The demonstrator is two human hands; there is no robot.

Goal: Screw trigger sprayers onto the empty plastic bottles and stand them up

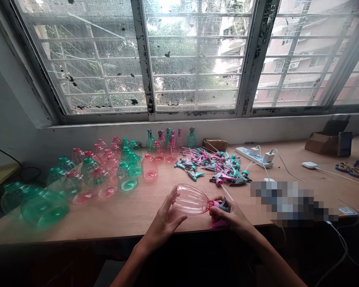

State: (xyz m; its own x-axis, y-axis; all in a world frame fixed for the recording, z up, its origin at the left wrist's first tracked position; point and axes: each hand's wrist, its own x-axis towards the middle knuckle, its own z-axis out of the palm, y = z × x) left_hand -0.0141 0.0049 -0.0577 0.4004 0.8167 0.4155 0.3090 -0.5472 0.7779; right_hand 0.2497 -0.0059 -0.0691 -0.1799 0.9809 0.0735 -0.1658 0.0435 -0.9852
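Observation:
A clear pink spray bottle (191, 199) lies sideways in the air over the table's front edge, its neck toward the right. My left hand (166, 223) cups the bottle's base end loosely, fingers against its far side and thumb spread below. At the neck, my right hand (225, 213) is closed around a pink and grey trigger sprayer (224, 205), which meets the bottle's mouth. My fingers hide part of the sprayer. Just beyond lies a heap of loose pink, teal and grey trigger sprayers (209, 161) with white tubes.
Open-topped green bottles (44, 207) and pink bottles (106, 183) stand in rows at the left. Several bottles with sprayers fitted (191, 138) stand by the wall. A power strip (253, 156) with cables, a cardboard box (321, 142) and a phone (344, 144) are at right.

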